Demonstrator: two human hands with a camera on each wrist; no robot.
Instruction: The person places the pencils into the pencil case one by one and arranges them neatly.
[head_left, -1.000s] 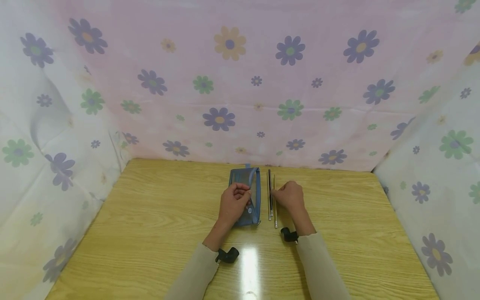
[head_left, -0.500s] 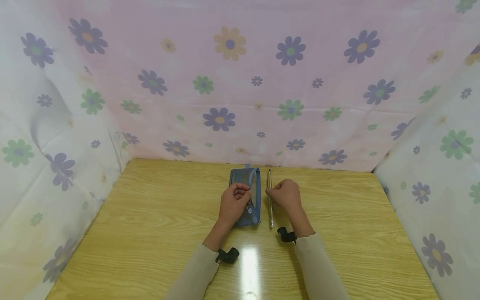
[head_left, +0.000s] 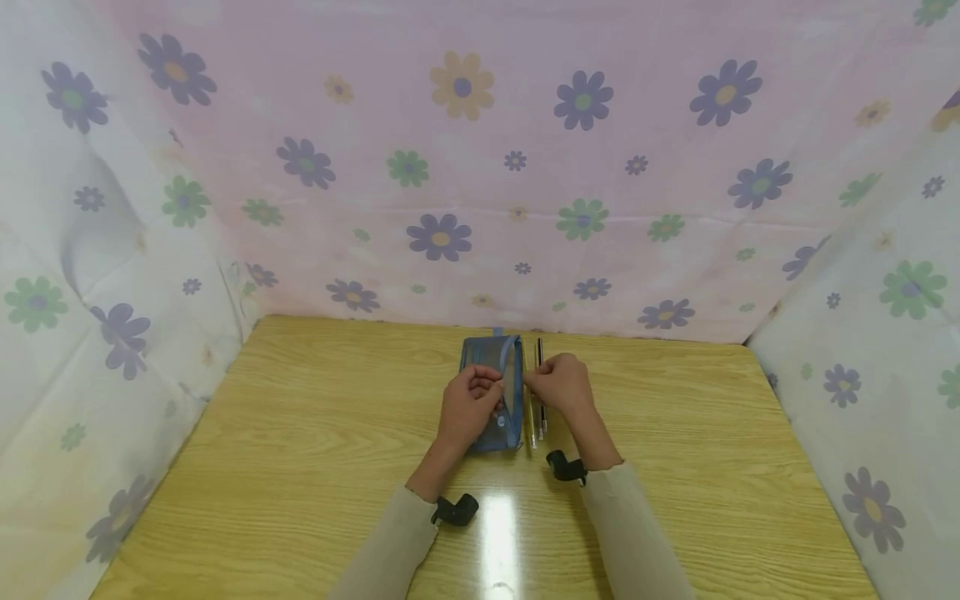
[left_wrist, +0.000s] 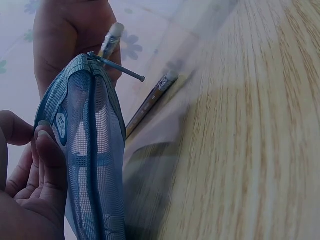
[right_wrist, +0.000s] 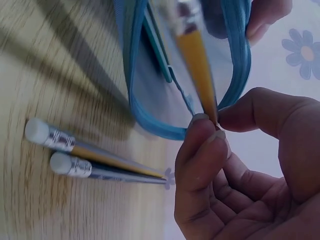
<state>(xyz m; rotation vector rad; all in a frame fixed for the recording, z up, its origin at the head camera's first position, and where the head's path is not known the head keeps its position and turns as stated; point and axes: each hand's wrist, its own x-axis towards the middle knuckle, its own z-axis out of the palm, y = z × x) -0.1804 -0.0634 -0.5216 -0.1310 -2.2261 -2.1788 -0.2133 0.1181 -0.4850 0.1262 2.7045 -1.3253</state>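
A blue mesh pencil case (head_left: 513,400) stands on the table with its zipped mouth open toward the right. My left hand (head_left: 468,408) pinches its upper edge between thumb and fingers; that grip also shows on the mesh case (left_wrist: 82,145) in the left wrist view. My right hand (head_left: 564,385) pinches a yellow pencil (right_wrist: 196,62) by thumb and fingertips, at the case's mouth in the right wrist view. Two more pencils lie side by side on the table: a yellow one (right_wrist: 117,161) and a dark one (right_wrist: 120,174), both with white erasers.
The wooden table (head_left: 330,433) is bounded by a flowered cloth (head_left: 480,183) at the back and sides. A black wrist camera (head_left: 456,510) sits on the left wrist, another black camera (head_left: 566,467) on the right. Inside the case a thin teal strip (right_wrist: 159,50) shows.
My right hand has lifted the yellow pencil and carried it left, over the other pencils, to the case's mouth. The left hand has kept its grip on the case.
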